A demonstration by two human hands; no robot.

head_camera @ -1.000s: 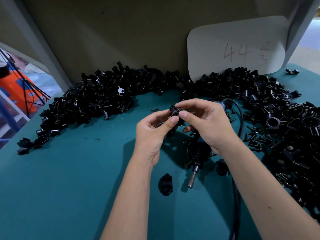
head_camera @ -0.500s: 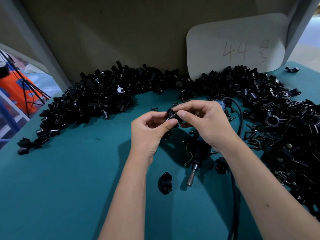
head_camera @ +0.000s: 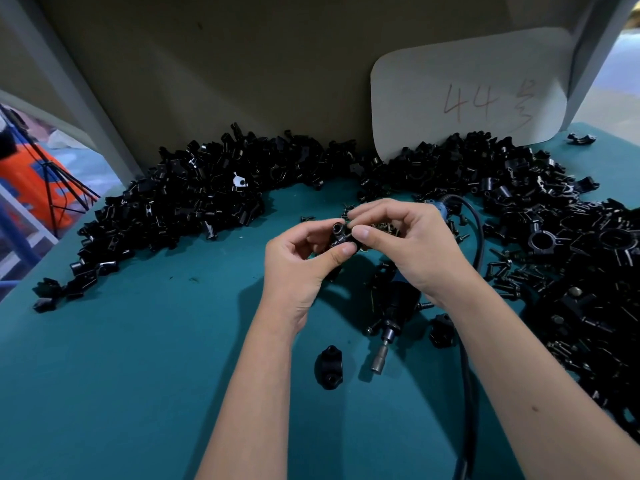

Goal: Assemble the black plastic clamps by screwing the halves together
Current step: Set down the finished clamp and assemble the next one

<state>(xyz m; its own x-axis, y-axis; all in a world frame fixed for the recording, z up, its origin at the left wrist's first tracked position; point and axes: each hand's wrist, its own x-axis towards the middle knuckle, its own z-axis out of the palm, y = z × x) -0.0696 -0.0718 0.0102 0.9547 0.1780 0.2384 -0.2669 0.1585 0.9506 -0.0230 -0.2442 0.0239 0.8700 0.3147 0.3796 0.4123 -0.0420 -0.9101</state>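
Clamp (head_camera: 341, 237) held in both hands above the tabletop (head_camera: 138, 375), just beyond the driver (head_camera: 394, 313)

Left hand (head_camera: 298, 268) pinches the clamp between thumb and curled fingers (head_camera: 311, 233), likely to steady it; right hand (head_camera: 408, 244) closes thumb and forefinger on its far side, apparently seating a screw, though none is clearly visible. Wrists angle inward so the fingertips meet. One spare part (head_camera: 329, 367) lies just left of the driver tip; loose parts (head_camera: 194, 202) are heaped well beyond it, within reach
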